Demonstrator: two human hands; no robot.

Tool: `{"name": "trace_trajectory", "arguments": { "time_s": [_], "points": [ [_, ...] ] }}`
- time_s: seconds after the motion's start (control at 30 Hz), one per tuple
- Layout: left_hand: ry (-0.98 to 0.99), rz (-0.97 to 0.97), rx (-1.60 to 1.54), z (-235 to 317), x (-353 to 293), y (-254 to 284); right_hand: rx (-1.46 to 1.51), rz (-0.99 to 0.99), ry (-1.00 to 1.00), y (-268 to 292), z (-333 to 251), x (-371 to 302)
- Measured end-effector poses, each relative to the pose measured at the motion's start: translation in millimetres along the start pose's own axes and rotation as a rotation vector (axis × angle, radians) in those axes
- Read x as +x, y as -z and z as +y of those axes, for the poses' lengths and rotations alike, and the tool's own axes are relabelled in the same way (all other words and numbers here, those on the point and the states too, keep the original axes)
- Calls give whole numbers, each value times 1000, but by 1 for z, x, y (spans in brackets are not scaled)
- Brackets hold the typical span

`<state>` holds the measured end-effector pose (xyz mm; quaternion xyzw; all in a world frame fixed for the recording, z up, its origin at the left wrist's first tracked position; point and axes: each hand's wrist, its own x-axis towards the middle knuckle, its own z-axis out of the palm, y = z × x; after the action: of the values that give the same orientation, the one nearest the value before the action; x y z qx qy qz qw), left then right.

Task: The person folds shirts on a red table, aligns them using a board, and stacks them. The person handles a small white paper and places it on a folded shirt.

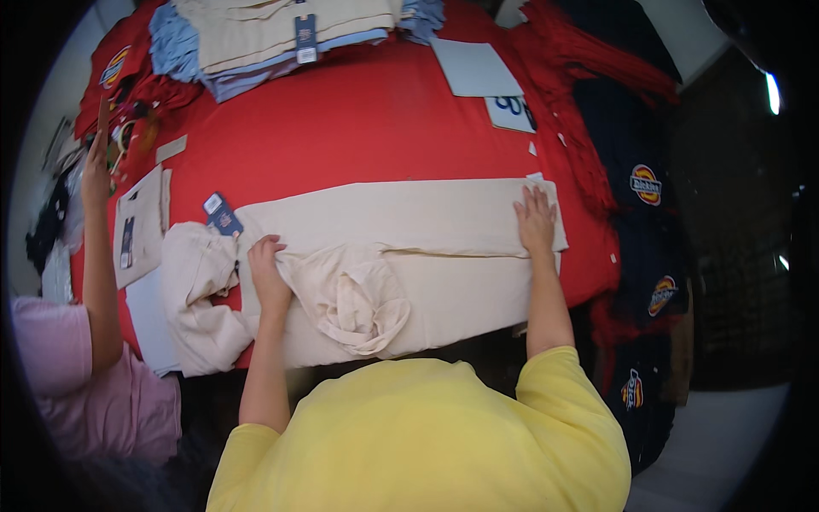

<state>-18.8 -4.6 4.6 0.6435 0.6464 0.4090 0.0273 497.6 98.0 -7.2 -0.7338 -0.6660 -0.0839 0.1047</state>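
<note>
Lettered red-and-yellow logo patches (646, 184) mark dark fabric (607, 115) at the right; a similar emblem (114, 67) sits on red fabric (162, 89), far left. Printed navy tags (305, 39) lie on the far cream stack (247, 36) and against the near cream garment (461, 213).

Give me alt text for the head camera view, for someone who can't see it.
A person's left hand touches bunched cream fabric and the right hand lies flat on a cream garment spread over a red surface. A stack of folded garments lies beyond; another person in pink is at left.

A red table (341, 128), seemingly cloth-covered, bears cream garments (461, 209).
</note>
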Motion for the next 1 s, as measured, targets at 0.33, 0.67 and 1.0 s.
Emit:
{"name": "trace_trajectory", "arguments": {
  "time_s": [0.33,0.67,1.0],
  "points": [
    [14,-454,-149,-8,8,52,548,-18,270,56,-106,-39],
    [-177,-366,-75,-34,-14,49,704,-654,945,125,-238,-183],
    [-202,-427,-93,-22,9,51,908,-248,-240,127,-124,-103]
  ]
}}
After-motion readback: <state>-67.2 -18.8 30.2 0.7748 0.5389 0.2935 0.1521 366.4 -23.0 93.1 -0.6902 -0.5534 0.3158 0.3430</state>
